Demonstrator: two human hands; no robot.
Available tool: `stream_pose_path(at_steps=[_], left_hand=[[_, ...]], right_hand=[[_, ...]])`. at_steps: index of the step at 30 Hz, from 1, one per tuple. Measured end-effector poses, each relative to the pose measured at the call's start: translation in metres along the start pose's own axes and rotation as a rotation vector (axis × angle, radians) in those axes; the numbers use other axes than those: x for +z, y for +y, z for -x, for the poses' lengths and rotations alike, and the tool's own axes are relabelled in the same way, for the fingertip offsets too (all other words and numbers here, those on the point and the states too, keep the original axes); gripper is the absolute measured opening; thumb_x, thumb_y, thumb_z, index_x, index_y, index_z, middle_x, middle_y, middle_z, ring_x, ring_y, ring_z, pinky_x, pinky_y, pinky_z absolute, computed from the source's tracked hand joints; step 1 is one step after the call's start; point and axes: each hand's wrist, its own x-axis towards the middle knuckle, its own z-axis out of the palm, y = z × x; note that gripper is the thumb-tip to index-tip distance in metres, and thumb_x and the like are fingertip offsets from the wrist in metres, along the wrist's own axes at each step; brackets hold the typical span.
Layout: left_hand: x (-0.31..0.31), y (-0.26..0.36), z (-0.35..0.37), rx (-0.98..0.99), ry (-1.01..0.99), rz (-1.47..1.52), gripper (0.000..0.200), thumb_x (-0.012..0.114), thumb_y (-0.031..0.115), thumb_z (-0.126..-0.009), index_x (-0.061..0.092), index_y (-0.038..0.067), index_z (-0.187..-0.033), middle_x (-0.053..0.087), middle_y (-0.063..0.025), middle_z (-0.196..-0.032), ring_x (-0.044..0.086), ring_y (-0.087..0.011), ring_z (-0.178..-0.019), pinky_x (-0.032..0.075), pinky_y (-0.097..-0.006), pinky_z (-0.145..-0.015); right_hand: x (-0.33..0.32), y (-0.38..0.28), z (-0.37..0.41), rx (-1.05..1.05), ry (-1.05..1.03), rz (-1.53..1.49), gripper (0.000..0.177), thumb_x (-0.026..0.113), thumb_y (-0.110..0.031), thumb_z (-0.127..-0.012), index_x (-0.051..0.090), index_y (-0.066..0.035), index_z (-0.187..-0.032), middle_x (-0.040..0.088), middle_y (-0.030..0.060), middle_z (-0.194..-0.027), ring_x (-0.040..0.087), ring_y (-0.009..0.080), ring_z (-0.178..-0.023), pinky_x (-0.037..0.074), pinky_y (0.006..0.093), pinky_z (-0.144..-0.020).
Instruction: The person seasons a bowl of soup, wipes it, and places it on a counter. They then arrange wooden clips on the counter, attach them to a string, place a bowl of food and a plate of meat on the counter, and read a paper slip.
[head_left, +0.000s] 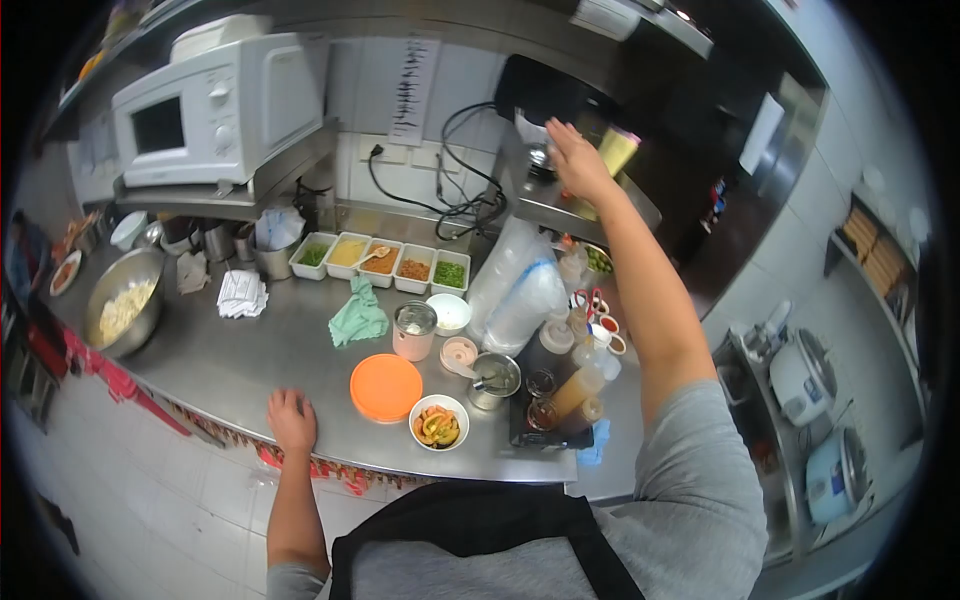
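My left hand (292, 418) rests on the front edge of the steel counter (220, 375), its fingers loosely curled and partly seen. My right hand (580, 160) is raised at the metal shelf (640, 208) at the back, fingers stretched out beside a yellow packet (618, 148) and a shiny round item (541, 158). Nothing shows in its grasp. Between the arms, an orange lid (387, 388) lies flat, with a white bowl of sliced food (438, 424) to its right. Behind them stand a pink container (414, 332) and a metal pot with a utensil (494, 380).
Sauce bottles (578, 390) crowd a black tray under my right arm, beside plastic bags (525, 300). Small tubs of toppings (380, 260) line the back. A green cloth (358, 314), a large metal bowl (125, 305) and a microwave (215, 110) are on the left.
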Motion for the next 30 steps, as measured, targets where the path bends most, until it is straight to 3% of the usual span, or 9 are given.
stream_pose_path(at_steps=[3, 6, 10, 13, 17, 20, 23, 26, 30], left_hand=[[0.004, -0.003, 0.003, 0.044, 0.007, 0.005, 0.016, 0.062, 0.014, -0.073, 0.059, 0.008, -0.088, 0.053, -0.01, -0.099, 0.048, -0.0288, -0.1, 0.038, -0.0416, -0.084], [0.001, 0.001, 0.005, 0.048, -0.01, -0.004, 0.016, 0.062, 0.013, -0.074, 0.059, 0.008, -0.088, 0.053, -0.0103, -0.099, 0.048, -0.0294, -0.1, 0.039, -0.0419, -0.084], [0.005, -0.002, 0.006, 0.093, -0.013, -0.022, 0.017, 0.062, 0.013, -0.074, 0.059, 0.007, -0.089, 0.054, -0.011, -0.098, 0.05, -0.0306, -0.097, 0.04, -0.042, -0.083], [0.011, -0.005, 0.007, 0.108, -0.017, -0.008, 0.018, 0.062, 0.013, -0.074, 0.059, 0.007, -0.09, 0.055, -0.012, -0.099, 0.05, -0.0314, -0.096, 0.041, -0.0417, -0.083], [0.02, -0.018, 0.006, 0.091, -0.02, 0.066, 0.018, 0.061, 0.012, -0.076, 0.059, 0.005, -0.092, 0.056, -0.0107, -0.095, 0.052, -0.0281, -0.093, 0.042, -0.0389, -0.082], [0.043, -0.077, -0.011, -0.211, -0.14, 0.736, 0.011, 0.058, 0.014, -0.082, 0.056, 0.004, -0.086, 0.056, -0.0087, -0.088, 0.054, -0.0223, -0.088, 0.042, -0.0339, -0.077], [-0.038, 0.013, 0.002, -0.452, -0.177, 1.063, 0.016, 0.057, 0.018, -0.086, 0.052, 0.005, -0.078, 0.056, -0.0072, -0.081, 0.054, -0.0173, -0.085, 0.041, -0.0293, -0.072], [-0.105, 0.111, 0.019, 0.043, -0.514, 1.516, 0.024, 0.056, 0.022, -0.088, 0.047, 0.007, -0.071, 0.057, -0.0073, -0.076, 0.055, -0.0174, -0.077, 0.04, -0.0293, -0.065], [-0.159, 0.268, 0.053, 0.898, -1.193, 1.584, 0.015, 0.055, 0.013, -0.087, 0.059, -0.001, -0.09, 0.061, -0.0104, -0.074, 0.061, -0.0253, -0.071, 0.045, -0.0328, -0.064]], right_hand=[[-0.005, -0.014, 0.005, 0.105, -0.187, 0.039, 0.042, 0.041, -0.022, -0.089, 0.039, -0.007, -0.128, 0.04, 0.0114, -0.136, 0.035, 0.0335, -0.126, 0.034, 0.0456, -0.099], [0.002, -0.009, 0.0, 0.107, -0.025, 0.006, 0.038, 0.041, -0.02, -0.087, 0.044, -0.01, -0.123, 0.042, 0.01, -0.135, 0.033, 0.0322, -0.128, 0.033, 0.0493, -0.099], [-0.019, -0.028, -0.008, 0.229, -0.381, 0.174, 0.042, 0.046, -0.017, -0.082, 0.046, -0.011, -0.124, 0.045, 0.0056, -0.133, 0.03, 0.0342, -0.13, 0.029, 0.0556, -0.098], [-0.021, -0.036, 0.015, 0.087, 0.218, 0.122, 0.052, 0.05, -0.014, -0.079, 0.043, -0.016, -0.13, 0.039, 0.002, -0.138, 0.031, 0.0324, -0.129, 0.027, 0.0559, -0.099], [-0.072, -0.078, 0.075, -0.13, 0.618, -0.088, 0.031, 0.063, -0.015, -0.071, 0.063, -0.014, -0.102, 0.06, 0.0, -0.114, 0.047, 0.0254, -0.114, 0.035, 0.0453, -0.092], [-0.105, -0.107, 0.157, -0.192, 0.653, -0.178, 0.026, 0.066, -0.011, -0.067, 0.066, -0.014, -0.093, 0.06, 0.0008, -0.109, 0.052, 0.0247, -0.105, 0.038, 0.0414, -0.087], [-0.131, -0.117, 0.255, -0.142, 0.512, -0.236, 0.027, 0.066, -0.01, -0.065, 0.065, -0.012, -0.092, 0.059, 0.0046, -0.106, 0.053, 0.0254, -0.098, 0.04, 0.0396, -0.083], [-0.13, -0.105, 0.353, 0.147, 0.314, -0.291, 0.025, 0.066, -0.006, -0.066, 0.065, -0.01, -0.09, 0.06, 0.0052, -0.099, 0.054, 0.0247, -0.094, 0.042, 0.0377, -0.08], [-0.1, -0.099, 0.482, 0.673, 0.144, -0.297, 0.017, 0.061, -0.003, -0.067, 0.063, -0.007, -0.083, 0.058, 0.0066, -0.089, 0.053, 0.0273, -0.087, 0.043, 0.0363, -0.079]])
